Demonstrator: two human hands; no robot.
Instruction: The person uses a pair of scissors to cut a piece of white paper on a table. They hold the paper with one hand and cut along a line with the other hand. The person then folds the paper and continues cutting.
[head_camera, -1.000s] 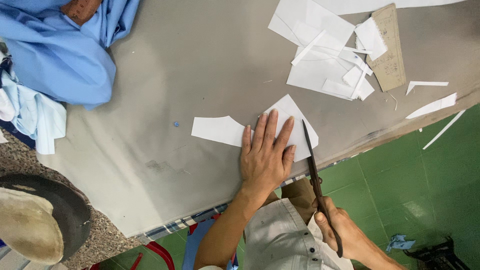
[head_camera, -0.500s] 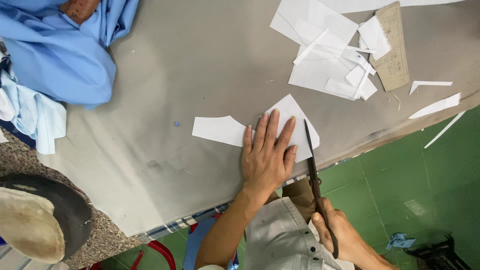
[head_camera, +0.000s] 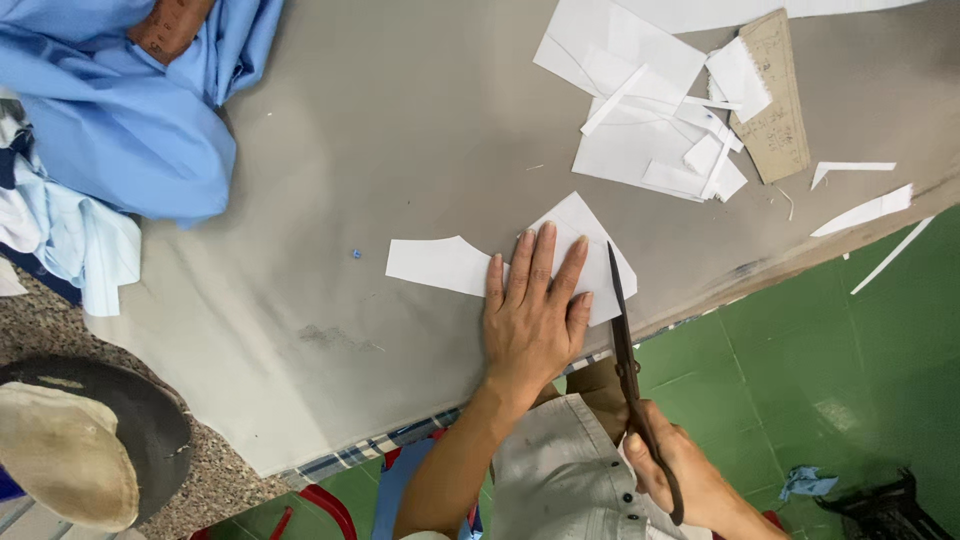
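A: Okay, quick pass; your left hand (head_camera: 532, 315) lies flat, fingers spread, palm down on the white paper piece (head_camera: 520, 262); it presses the paper to the table (head_camera: 400, 130), gripping nothing.

B: And your right hand (head_camera: 682, 480)?

A: Closed around the handles of the dark scissors (head_camera: 632, 370); it hangs off the near edge of the table, over the green floor (head_camera: 830, 360); the blades run up from it and the tip lies on the right edge of the paper, just beside your little finger; blades look together, but whether any paper sits between them I cannot tell.

B: Where does the paper sit?

A: Near the table edge closest to you; a curved-topped part sticks out left of your left hand, a pointed part shows above and right of your fingers.

B: Anything else around?

A: Pile of white offcuts (head_camera: 640, 110) at the far right of the table, well apart from your hands; a brown card strip (head_camera: 775, 100) lies touching that pile; a few loose white slivers (head_camera: 865, 210) near the right edge; blue cloth (head_camera: 130, 110) bunched at the far left corner; a tiny blue speck (head_camera: 355, 254) on the bare table left of the paper; a dark round stool (head_camera: 90, 440) at lower left, off the table; a blue scrap (head_camera: 805, 484) on the floor.
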